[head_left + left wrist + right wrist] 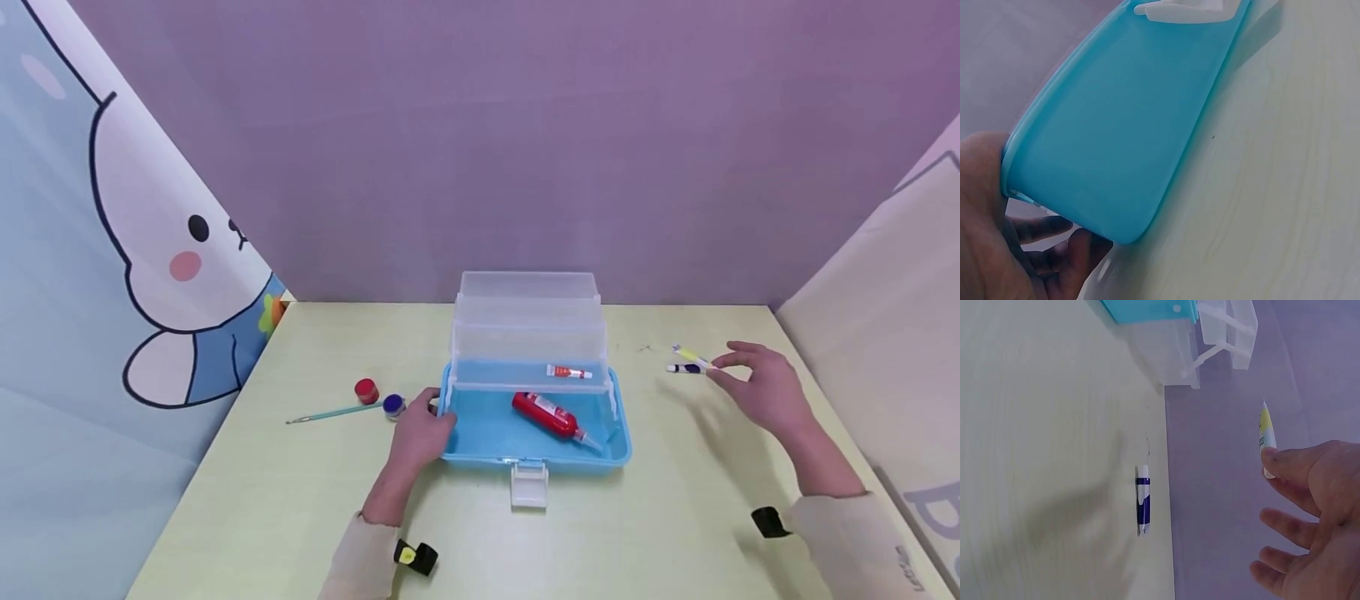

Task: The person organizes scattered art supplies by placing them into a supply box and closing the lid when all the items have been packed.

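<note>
My left hand (422, 429) grips the left rim of a blue plastic storage box (480, 458), its thumb over the edge and the other fingers outside. In the left wrist view, curled fingers (1075, 265) show at the box's lower corner. Between thumb and index finger, my right hand (768, 392) pinches a small yellow-and-white paint tube (1266, 437), raised above the table. A dark blue and white paint tube (1143, 501) lies on the table beneath it. Inside the box rests a red bottle (546, 413) with a clear nozzle; a red-and-white paint tube (568, 372) sits in its translucent tray.
The box's translucent tiers (528, 312) stand unfolded at the back, and its white latch (529, 487) hangs down in front. Left of the box are a red-lidded jar (366, 391), a blue-lidded jar (393, 407) and a thin teal brush (333, 413). A purple backdrop (480, 167) rises behind the table.
</note>
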Action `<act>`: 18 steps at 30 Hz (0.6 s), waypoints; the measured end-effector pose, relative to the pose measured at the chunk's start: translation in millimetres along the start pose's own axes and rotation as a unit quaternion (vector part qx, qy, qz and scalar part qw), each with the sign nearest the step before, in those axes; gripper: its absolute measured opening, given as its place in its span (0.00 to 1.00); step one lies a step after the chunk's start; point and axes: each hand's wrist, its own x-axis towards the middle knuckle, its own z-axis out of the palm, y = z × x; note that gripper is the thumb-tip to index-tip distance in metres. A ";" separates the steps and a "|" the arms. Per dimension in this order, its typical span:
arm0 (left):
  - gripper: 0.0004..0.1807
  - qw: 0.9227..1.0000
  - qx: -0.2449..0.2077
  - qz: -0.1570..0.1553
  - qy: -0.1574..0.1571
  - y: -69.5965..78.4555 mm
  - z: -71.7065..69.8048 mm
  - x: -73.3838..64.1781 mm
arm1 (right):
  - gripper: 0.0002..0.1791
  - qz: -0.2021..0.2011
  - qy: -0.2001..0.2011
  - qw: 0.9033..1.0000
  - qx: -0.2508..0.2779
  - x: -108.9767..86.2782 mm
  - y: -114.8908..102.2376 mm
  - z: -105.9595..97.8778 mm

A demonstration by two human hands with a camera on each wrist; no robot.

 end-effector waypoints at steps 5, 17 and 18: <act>0.27 1.000 -0.003 0.004 -0.004 0.5 0.5 -0.5 | 0.12 0.004 -0.014 1.000 0.010 0.5 -3.8 -0.5; 0.25 1.000 0.000 0.005 -0.008 1.9 -1.7 0.6 | 0.09 -0.021 -0.016 0.999 0.032 2.7 -13.7 6.6; 0.25 1.000 0.001 0.005 -0.010 1.3 -1.4 0.3 | 0.08 -0.024 -0.015 0.999 0.034 2.4 -14.7 6.9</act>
